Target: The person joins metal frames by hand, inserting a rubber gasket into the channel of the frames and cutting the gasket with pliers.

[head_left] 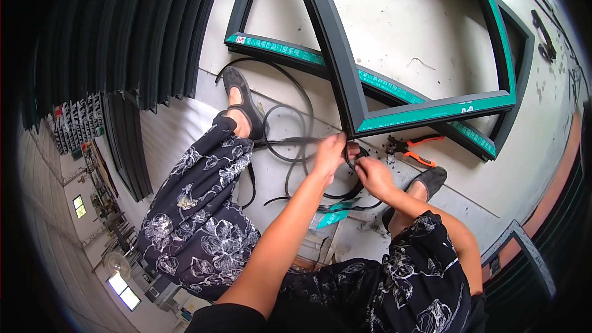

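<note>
A dark grey window frame [332, 43] with green film along its lower bar reaches toward me, its near corner above my hands. My left hand [331, 155] is closed at that corner, pinching a thin black rubber sealing strip [310, 102]. Just right of it, my right hand [375, 177] is closed with thumb and fingertips on the same strip, a short curve of which runs between the hands. The rest of the strip lies in loose loops on the floor around my feet. What sits inside my left fingers is partly hidden.
Pliers [421, 150] with orange handles lie right of my hands, near my right shoe [428, 183]. Another frame [277, 50] lies beneath the near one. Long dark profiles [123, 31] stand stacked at the left. A green film scrap [333, 216] lies between my legs.
</note>
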Demonstrator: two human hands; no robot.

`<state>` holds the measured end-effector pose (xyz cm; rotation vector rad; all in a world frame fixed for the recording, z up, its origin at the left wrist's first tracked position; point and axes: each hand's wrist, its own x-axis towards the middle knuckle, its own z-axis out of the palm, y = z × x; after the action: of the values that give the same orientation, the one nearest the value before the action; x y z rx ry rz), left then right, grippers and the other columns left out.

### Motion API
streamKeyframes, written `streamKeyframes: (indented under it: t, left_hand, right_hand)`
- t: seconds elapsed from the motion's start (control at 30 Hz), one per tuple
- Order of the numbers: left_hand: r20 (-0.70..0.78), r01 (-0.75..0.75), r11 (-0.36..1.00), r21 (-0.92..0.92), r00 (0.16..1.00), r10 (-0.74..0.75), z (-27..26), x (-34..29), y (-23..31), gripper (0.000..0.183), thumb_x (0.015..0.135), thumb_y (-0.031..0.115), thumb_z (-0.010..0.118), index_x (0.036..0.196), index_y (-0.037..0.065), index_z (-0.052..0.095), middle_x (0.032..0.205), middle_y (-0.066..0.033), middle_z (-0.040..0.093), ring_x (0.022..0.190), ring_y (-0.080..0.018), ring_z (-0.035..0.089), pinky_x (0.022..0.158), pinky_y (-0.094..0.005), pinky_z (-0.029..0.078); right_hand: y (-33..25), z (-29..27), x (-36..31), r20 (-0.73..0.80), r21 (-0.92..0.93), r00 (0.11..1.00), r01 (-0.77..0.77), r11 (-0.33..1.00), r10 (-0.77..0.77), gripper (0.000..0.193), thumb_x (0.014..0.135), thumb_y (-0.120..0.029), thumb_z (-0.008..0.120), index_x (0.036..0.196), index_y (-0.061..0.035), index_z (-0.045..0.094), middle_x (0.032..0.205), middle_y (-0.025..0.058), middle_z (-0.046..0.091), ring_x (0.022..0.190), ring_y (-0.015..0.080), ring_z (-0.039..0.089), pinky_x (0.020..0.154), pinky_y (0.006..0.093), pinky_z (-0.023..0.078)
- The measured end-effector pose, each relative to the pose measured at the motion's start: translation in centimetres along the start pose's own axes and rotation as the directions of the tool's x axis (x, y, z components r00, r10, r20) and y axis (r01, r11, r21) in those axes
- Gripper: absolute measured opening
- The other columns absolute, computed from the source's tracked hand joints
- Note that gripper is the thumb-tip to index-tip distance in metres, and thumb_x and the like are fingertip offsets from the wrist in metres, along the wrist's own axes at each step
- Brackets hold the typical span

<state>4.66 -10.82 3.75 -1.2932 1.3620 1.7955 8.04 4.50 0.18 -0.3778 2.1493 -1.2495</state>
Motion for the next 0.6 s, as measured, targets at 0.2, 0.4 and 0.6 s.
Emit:
streamKeyframes:
  t: [0.2,0.4,0.6]
  left_hand:
    - [0.005,0.002,0.99,-0.14,1.0,-0.002,-0.7,-0.5,-1.9,0.031,0.096,0.034,0.045,0.102,0.006,0.054,0.085,-0.0044,0.059,0.075,-0.0135,0.056,0.075,-0.0316,0.049]
    - [-0.003,-0.021,0.993,-0.116,1.0,0.02,-1.6,-1.9,-2.8,0.028,0.096,0.033,0.047,0.103,0.007,0.056,0.087,-0.0017,0.059,0.073,-0.0099,0.052,0.072,-0.0252,0.045]
    - [-0.067,-0.119,0.993,0.013,0.991,0.119,-0.2,-0.6,-3.3,0.022,0.093,0.029,0.052,0.095,0.008,0.061,0.078,0.0023,0.058,0.07,-0.0064,0.049,0.063,-0.0209,0.039]
  right_hand:
    - [0.7,-6.0,-1.7,-0.2,-0.264,0.962,0.127,0.956,-0.183,0.021,0.074,-0.008,0.063,0.094,-0.0038,0.058,0.098,0.0125,0.058,0.092,0.0321,0.054,0.081,0.0408,0.044]
    - [2.1,-11.2,-2.4,-0.121,-0.601,0.993,-0.085,0.795,0.014,0.071,0.059,-0.02,0.078,0.121,-0.0067,0.049,0.122,0.0175,0.047,0.115,0.0349,0.043,0.098,0.0441,0.034]
    - [3.9,-12.1,-2.8,-0.072,-0.771,0.992,0.01,0.637,-0.103,0.056,0.064,-0.017,0.071,0.117,-0.0069,0.054,0.122,0.0153,0.049,0.116,0.0313,0.044,0.101,0.0472,0.031]
